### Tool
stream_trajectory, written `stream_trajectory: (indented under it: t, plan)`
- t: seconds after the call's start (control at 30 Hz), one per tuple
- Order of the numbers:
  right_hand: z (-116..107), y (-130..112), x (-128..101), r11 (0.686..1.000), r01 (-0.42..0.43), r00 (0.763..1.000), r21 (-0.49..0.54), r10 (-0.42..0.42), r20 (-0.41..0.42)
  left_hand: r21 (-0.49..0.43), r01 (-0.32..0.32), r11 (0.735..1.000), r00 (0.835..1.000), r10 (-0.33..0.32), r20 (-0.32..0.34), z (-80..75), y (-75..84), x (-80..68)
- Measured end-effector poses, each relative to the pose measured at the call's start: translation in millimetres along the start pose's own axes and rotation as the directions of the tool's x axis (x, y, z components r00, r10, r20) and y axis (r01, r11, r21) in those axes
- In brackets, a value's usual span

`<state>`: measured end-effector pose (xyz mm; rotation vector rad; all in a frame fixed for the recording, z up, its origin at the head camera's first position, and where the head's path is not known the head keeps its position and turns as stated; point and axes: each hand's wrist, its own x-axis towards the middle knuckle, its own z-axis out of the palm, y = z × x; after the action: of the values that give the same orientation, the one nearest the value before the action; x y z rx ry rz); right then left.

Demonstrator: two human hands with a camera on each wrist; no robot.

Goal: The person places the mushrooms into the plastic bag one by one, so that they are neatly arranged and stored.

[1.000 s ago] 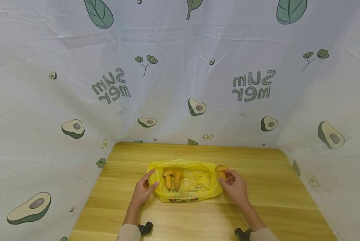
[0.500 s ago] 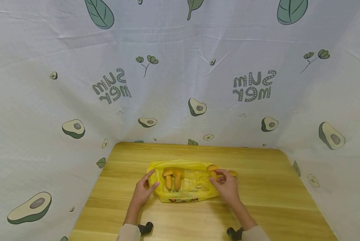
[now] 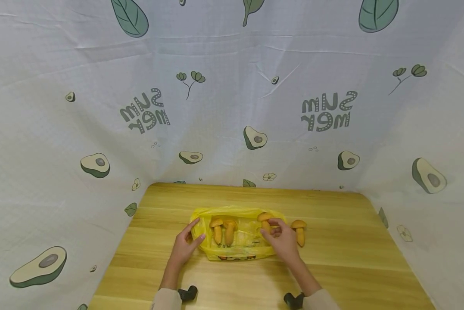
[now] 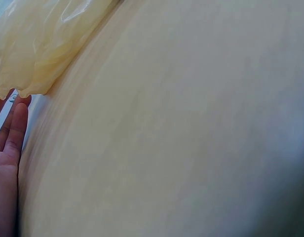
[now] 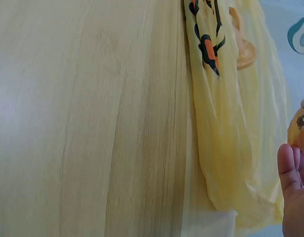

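A yellow plastic bag (image 3: 241, 254) lies on the table with its mouth spread wide; two orange-brown mushrooms (image 3: 218, 232) rest side by side in its left part. My left hand (image 3: 183, 247) holds the bag's left end, thumb over the rim and fingers spread along the side. In the left wrist view its fingers (image 4: 16, 126) lie partly behind the plastic. Over the right part of the bag, my right hand (image 3: 284, 243) pinches another mushroom (image 3: 264, 217) by the stem, cap pointing away. The right wrist view shows this mushroom's stem end (image 5: 300, 129) between the fingertips.
One more mushroom (image 3: 300, 232) lies on the wooden table (image 3: 340, 249), just right of the bag and the right hand. A white curtain (image 3: 216, 107) printed with avocados and leaves surrounds the table at the back and both sides.
My right hand has moved left with its mushroom, from the bag's right edge to over its opening. The mushroom on the table has come into view behind it. My left hand stays put.
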<state>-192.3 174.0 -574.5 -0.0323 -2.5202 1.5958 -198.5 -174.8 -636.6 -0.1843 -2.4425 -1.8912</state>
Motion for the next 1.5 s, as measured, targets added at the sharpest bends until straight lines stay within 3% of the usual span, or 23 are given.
stream_trajectory:
  t: [0.37,0.93,1.5]
  plan:
    - [23,-1,-1,1.0,-0.022,1.0,0.008,0.022,0.013,0.016,-0.008,1.0,1.0,0.008,-0.005,0.4,0.8,-0.8]
    - [58,0,-3,0.999,0.023,0.999,0.03,-0.024,0.039,0.03,0.006,1.0,1.0,-0.006,0.007,-1.2,1.6,-0.7]
    - [75,0,-1,0.996,-0.04,0.997,-0.076,0.044,0.056,0.038,-0.036,0.999,0.999,0.037,-0.034,3.6,-0.5,0.4]
